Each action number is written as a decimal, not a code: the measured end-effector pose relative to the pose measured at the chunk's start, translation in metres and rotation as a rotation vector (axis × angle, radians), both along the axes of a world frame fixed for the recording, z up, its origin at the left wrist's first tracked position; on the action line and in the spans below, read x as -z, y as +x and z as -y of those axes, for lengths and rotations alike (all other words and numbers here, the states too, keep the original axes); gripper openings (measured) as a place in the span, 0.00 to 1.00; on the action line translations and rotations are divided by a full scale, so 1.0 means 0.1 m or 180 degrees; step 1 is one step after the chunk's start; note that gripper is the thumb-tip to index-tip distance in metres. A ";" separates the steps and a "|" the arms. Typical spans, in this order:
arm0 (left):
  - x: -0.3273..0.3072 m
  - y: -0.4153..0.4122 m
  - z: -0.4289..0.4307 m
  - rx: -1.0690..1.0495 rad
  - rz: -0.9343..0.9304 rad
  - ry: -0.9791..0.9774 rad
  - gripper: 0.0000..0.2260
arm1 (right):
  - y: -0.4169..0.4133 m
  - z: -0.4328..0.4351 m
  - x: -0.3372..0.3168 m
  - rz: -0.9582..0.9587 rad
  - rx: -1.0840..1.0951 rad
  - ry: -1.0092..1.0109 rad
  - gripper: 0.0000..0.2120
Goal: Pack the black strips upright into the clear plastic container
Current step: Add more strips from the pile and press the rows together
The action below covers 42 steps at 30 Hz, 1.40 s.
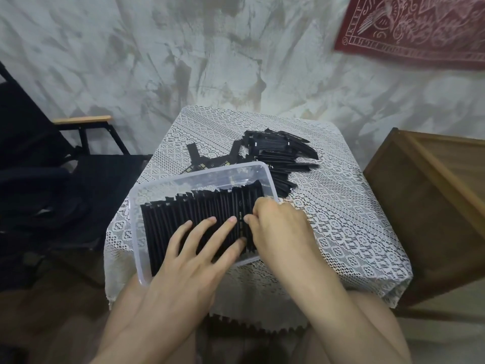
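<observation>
A black chair (39, 179) stands at the far left. Beside it, a lace-covered surface (354, 232) carries the clear container (134, 232), which sits at an angle near the front edge. The strips (189, 208) stand upright in it in a tight row that fills most of its length. The left grip (189, 258) lies flat on top of the row, its fingers straight and spread apart. The right grip (278, 227) is at the row's right end, with its fingers curled and pinching the last strips there. A loose pile (283, 151) of more strips lies behind the container. A wooden cabinet (433, 206) stands at the right.
</observation>
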<state>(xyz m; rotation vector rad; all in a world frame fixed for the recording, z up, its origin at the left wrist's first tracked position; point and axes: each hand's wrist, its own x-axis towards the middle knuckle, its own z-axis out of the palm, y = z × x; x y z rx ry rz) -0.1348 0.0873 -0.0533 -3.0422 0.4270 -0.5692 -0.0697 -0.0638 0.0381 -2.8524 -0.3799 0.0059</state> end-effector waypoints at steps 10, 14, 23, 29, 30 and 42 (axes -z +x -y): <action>-0.04 -0.02 -0.01 0.0099 -0.0073 0.0275 0.40 | -0.01 0.09 0.16 0.0040 0.0105 0.0309 0.08; -0.08 0.01 -0.03 0.0113 -0.0126 0.0249 0.38 | -0.02 0.09 0.16 0.0184 0.0082 0.0310 0.07; -0.07 0.01 -0.04 0.0112 -0.0129 0.0151 0.40 | -0.17 0.13 0.16 0.0227 -0.0051 0.0723 0.11; -0.10 0.02 -0.05 0.0177 -0.0113 0.0158 0.45 | -0.16 0.19 0.15 -0.0058 -0.0027 0.1268 0.15; -0.11 0.01 -0.06 0.0199 -0.0133 0.0170 0.45 | -0.15 0.21 0.16 -0.0122 0.0002 0.1344 0.15; -0.17 0.03 -0.09 0.0302 -0.0332 0.0365 0.35 | -0.15 0.30 0.30 -0.0549 0.0207 0.2055 0.16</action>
